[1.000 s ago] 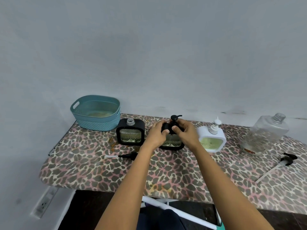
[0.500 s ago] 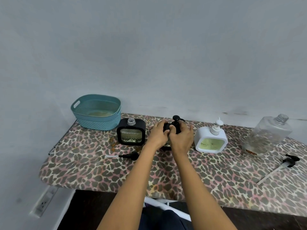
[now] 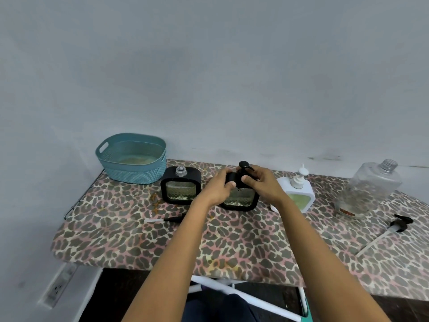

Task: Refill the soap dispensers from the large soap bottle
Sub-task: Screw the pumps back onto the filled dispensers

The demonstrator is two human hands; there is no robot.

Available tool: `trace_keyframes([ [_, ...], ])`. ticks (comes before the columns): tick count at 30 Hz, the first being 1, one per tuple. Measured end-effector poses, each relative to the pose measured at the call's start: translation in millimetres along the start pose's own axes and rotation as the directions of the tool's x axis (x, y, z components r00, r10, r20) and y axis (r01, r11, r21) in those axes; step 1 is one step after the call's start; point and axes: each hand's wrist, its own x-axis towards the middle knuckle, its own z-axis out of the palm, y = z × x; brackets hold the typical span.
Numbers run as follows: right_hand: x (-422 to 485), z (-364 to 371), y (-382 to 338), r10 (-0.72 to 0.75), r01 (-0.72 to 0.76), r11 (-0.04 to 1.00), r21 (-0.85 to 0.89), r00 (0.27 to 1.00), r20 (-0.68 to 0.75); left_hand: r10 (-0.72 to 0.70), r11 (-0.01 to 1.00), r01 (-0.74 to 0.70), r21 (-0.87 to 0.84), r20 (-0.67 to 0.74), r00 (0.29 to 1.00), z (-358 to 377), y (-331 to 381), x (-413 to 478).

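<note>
1. Middle black dispenser (image 3: 241, 198): upright on the leopard-print table (image 3: 232, 242), centre, towards the far edge. Black pump head (image 3: 243, 165) sits on its neck.
2. Left hand (image 3: 218, 188): fingers curled over the dispenser's upper left shoulder, gripping the body.
3. Right hand (image 3: 263, 184): thumb and fingers closed round the pump collar at the top of the same dispenser, from the right side.
4. Second black dispenser (image 3: 181, 185): just left of the held one, not touching it. Neck uncapped; yellow-green liquid shows in its window.
5. Loose black pump (image 3: 166, 220) with white tube: lies flat on the near side of the second dispenser, its right end hidden by the left forearm.
6. White dispenser (image 3: 299, 196): right of the held one, white pump fitted, green liquid in the window.
7. Large soap bottle (image 3: 369, 189): clear, far right, neck uncapped, only a little liquid at the bottom. Long-tubed pump (image 3: 397, 225) lies on the table nearer than the bottle.
8. Teal basket (image 3: 131, 159): far left corner, against the wall.
</note>
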Motion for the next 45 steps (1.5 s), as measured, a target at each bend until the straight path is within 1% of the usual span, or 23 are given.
trace_keyframes([
  [3,0.4,9.2,7.4,-0.032,0.03,0.999,-0.02,0.992,-0.12,0.003,1.0,-0.003,-0.015,-0.004,1.0,0.9,-0.7,-2.7],
  [5,0.2,14.9,7.9,-0.029,0.015,0.997,-0.077,0.982,-0.186,0.01,0.999,-0.01,-0.032,0.003,1.0,1.0,-1.3,-4.2],
  [7,-0.7,18.3,4.3,-0.028,-0.015,0.983,-0.185,0.973,-0.228,0.012,0.999,-0.011,-0.034,0.009,1.0,0.7,-0.3,-4.7],
  [9,-1.1,20.4,2.4,0.006,-0.083,0.953,-0.291,0.967,-0.255,0.014,1.0,-0.014,-0.016,-0.001,1.0,0.7,0.4,-2.5],
  [12,-2.7,25.9,2.5,0.045,-0.158,0.911,-0.38,0.956,-0.29,0.016,1.0,-0.016,0.014,-0.016,1.0,2.3,1.3,-1.5],
  [15,-6.9,31.5,-3.5,-0.002,-0.154,0.891,-0.426,0.939,-0.344,0.01,1.0,-0.009,0.023,-0.037,0.999,4.4,1.0,-2.1],
  [19,-9.8,42.8,-7.4,-0.001,-0.203,0.872,-0.445,0.909,-0.417,0.016,0.999,-0.013,0.038,-0.061,0.998,5.9,1.7,-1.9],
  [26,-9.6,56.5,-8.3,-0.01,-0.248,0.871,-0.423,0.853,-0.521,0.047,0.998,-0.041,0.049,-0.13,0.99,11.0,0.6,-4.4],
  [30,-9.8,54.2,-3.5,-0.034,-0.208,0.896,-0.392,0.848,-0.529,0.04,0.999,-0.036,0.034,-0.125,0.991,12.3,-1.1,-5.0],
  [32,-10.8,48.1,0.7,-0.02,-0.136,0.951,-0.277,0.868,-0.497,0.036,0.999,-0.032,0.04,-0.093,0.995,10.5,-1.5,-4.2],
  [34,-11.7,43.3,4.5,0.014,-0.069,0.992,-0.105,0.89,-0.455,0.022,0.999,-0.019,0.048,-0.064,0.998,7.4,-0.9,-3.2],
  [35,-13.3,43.0,5.4,0.043,-0.057,0.998,-0.017,0.89,-0.453,0.019,0.998,-0.015,0.054,-0.058,0.998,5.6,0.0,-4.2],
  [36,-16.0,44.2,6.3,0.069,-0.052,0.997,0.049,0.877,-0.476,0.022,0.998,-0.019,0.056,-0.062,0.998,4.0,0.5,-5.5],
  [37,-20.2,46.7,7.6,0.082,-0.054,0.996,0.068,0.842,-0.533,0.026,0.999,-0.023,0.048,-0.075,0.997,2.1,0.9,-7.6],
  [38,-26.0,51.7,7.8,0.073,-0.056,0.997,0.048,0.787,-0.612,0.036,0.999,-0.033,0.031,-0.108,0.993,-0.6,0.5,-10.3],
  [40,-40.9,67.4,7.8,-0.004,-0.053,0.997,-0.052,0.657,-0.754,0.071,0.997,-0.074,-0.001,-0.226,0.971,-7.9,-1.6,-16.9],
  [41,-48.2,78.4,6.5,-0.072,-0.017,0.994,-0.105,0.622,-0.78,0.09,0.995,-0.096,-0.005,-0.301,0.949,-14.1,-3.2,-20.5],
  [42,-54.2,89.7,6.4,-0.161,0.052,0.985,-0.165,0.625,-0.764,0.104,0.993,-0.115,-0.008,-0.378,0.92,-21.4,-5.2,-23.6],
  [43,-58.6,101.0,4.9,-0.258,0.132,0.964,-0.23,0.669,-0.697,0.108,0.991,-0.129,-0.017,-0.453,0.885,-30.6,-7.7,-27.4],
  [44,-60.8,111.1,3.7,-0.338,0.208,0.937,-0.28,0.739,-0.582,0.102,0.989,-0.141,-0.035,-0.517,0.85,-40.7,-11.0,-31.3],
  [45,-60.1,119.7,3.6,-0.38,0.262,0.914,-0.31,0.819,-0.43,0.09,0.988,-0.146,-0.054,-0.564,0.821,-51.5,-14.6,-36.2],
])
